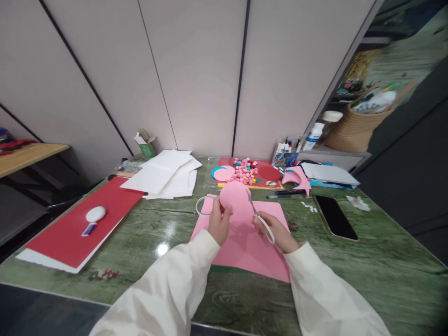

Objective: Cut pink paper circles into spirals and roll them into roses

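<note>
My left hand (220, 221) is closed on the lower left edge of a round pink paper disc (233, 192), held up above the table. In my right hand (275, 231) is a pair of white-handled scissors (265, 226), its blades pointing up and touching the disc's right edge. Below both hands lies a large pink paper sheet (245, 252), with a dark green edge showing under its front. A roll of tape (199, 206) rests at the sheet's upper left corner, just left of my left hand.
Behind the disc are pink and blue paper circles (224, 174) and a pile of small pink pieces (245, 171). White papers (164, 172) and a red sheet (84, 224) with a white oval object (95, 214) lie left. A phone (336, 217) and pink offcut (297, 177) lie right.
</note>
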